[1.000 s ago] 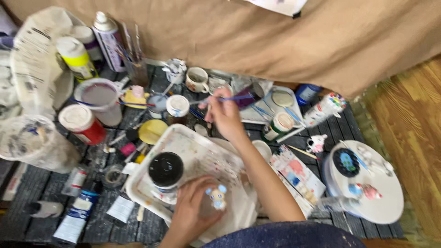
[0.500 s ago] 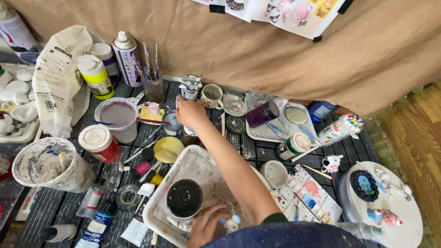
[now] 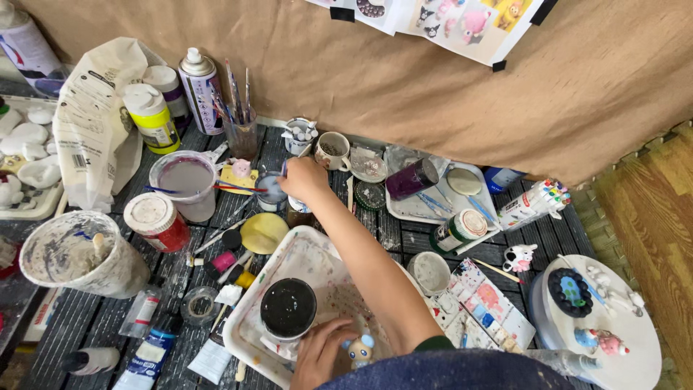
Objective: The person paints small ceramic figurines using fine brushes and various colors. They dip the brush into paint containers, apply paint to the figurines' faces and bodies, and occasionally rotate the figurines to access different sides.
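My right hand (image 3: 307, 180) reaches across the table, shut on a thin paintbrush (image 3: 284, 169). Its tip points down at a small jar (image 3: 268, 193) beside a tiny pink figurine (image 3: 241, 169). My left hand (image 3: 317, 355) stays at the near edge and grips a small yellow figurine with blue ears (image 3: 359, 349). It holds this over a paint-stained white tray (image 3: 317, 253). A cup of black paint (image 3: 288, 308) stands in the tray, just left of that hand.
A spray can (image 3: 200, 90), a cup of brushes (image 3: 240, 133), a purple-water tub (image 3: 184, 180), a red jar (image 3: 155, 220) and a big white bucket (image 3: 72, 253) crowd the left. A paint palette (image 3: 484, 303), markers (image 3: 534, 202) and a round white board of figurines (image 3: 613, 339) sit on the right.
My right hand has moved left with the brush, from the table's middle to the small jar. My left hand still holds the figurine over the tray.
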